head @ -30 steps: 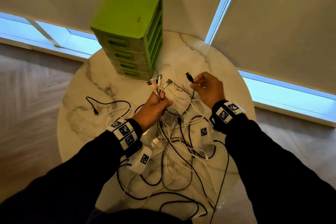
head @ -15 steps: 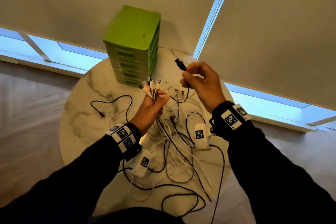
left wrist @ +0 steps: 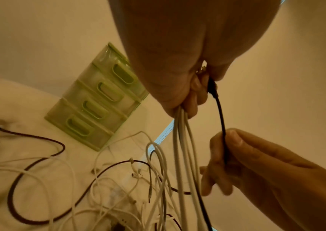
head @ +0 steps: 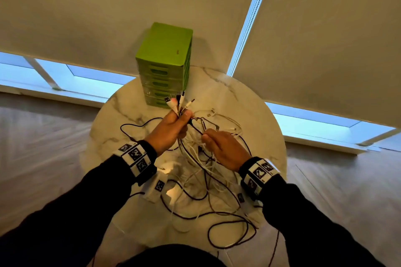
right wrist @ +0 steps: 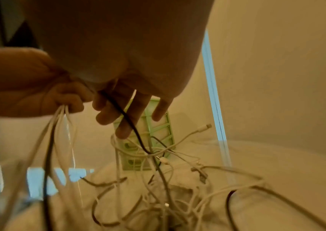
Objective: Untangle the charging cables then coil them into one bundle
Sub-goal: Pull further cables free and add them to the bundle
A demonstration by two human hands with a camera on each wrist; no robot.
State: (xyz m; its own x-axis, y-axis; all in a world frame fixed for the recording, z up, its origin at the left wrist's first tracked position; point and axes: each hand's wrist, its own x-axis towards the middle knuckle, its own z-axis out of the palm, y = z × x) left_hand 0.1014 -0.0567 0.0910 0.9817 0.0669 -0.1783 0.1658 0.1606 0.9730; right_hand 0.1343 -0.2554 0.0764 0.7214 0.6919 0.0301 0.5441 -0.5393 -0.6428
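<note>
My left hand is raised over the table and grips a bunch of cable ends, whose white and black plugs fan out above the fist. A black plug sits at the edge of that grip. Its black cable runs a short way down to my right hand, which pinches it between thumb and forefinger. White cables hang from the left fist to the tangle of cables on the table. In the right wrist view the black cable passes across the right fingers.
The round marble table carries loose black and white loops to its near edge. A green drawer unit stands at the far edge, just beyond the left hand. White tagged adapters lie under my wrists. Blinds hang behind.
The right hand, which held the black plug up high, has come down and left. The plug now sits in the left hand's bunch, and the right hand pinches the cable lower.
</note>
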